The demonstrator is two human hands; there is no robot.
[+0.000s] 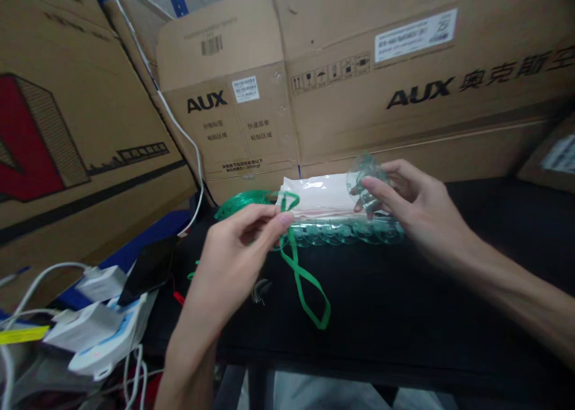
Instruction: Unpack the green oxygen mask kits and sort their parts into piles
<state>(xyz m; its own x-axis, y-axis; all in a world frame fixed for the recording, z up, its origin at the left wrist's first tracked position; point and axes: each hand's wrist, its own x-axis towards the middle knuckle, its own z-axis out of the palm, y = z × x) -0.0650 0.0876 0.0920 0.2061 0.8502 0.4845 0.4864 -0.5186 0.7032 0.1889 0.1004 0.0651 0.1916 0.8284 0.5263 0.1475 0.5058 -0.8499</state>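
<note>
My left hand (242,242) pinches a green elastic strap (302,273) between thumb and fingertips; the strap hangs in a twisted loop over the black table (404,314). My right hand (404,209) holds a clear plastic mask-like cup (365,173) with its fingers curled round it. Below the right hand a row of clear, green-tinted plastic cups (345,231) lies on its side. Behind that row rests a white plastic packet (321,197), and a coil of green strap or tubing (242,201) lies to its left.
Large brown AUX cardboard boxes (404,80) wall off the back and left. White power adapters and a power strip (96,326) with cables sit at the lower left beside a black phone-like slab (148,269). A white cable (179,128) runs down the boxes.
</note>
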